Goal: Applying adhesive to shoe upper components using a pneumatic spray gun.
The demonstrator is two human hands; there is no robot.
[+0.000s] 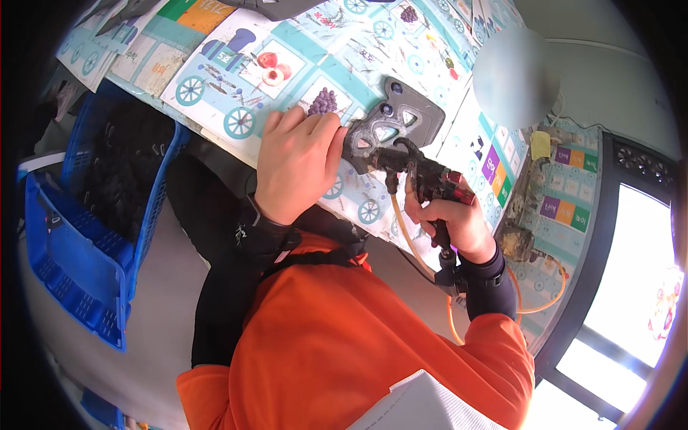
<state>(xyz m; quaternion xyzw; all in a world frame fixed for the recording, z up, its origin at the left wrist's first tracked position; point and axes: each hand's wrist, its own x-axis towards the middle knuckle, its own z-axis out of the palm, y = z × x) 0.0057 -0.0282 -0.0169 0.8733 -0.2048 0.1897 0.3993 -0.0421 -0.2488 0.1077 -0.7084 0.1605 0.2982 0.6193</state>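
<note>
On the patterned table sheet lies a dark grey moulded part [411, 115] with triangular cut-outs and round dark knobs. Its near left end is whitish and meets the fingers of my left hand [297, 161], which are curled closed at that edge; the exact grip is partly hidden under the hand. My right hand [459, 222] is wrapped round a black spray gun [423, 172] with red knobs. The gun's nozzle end is right up against the near edge of the part. A yellow-orange hose [403, 222] hangs from the gun.
Left of the table stand blue plastic baskets [79, 265], one holding dark pieces. Another dark grey part [276, 6] lies at the table's far edge. An orange hose [555, 297] loops at the right, near a black-framed bright window or door [616, 287].
</note>
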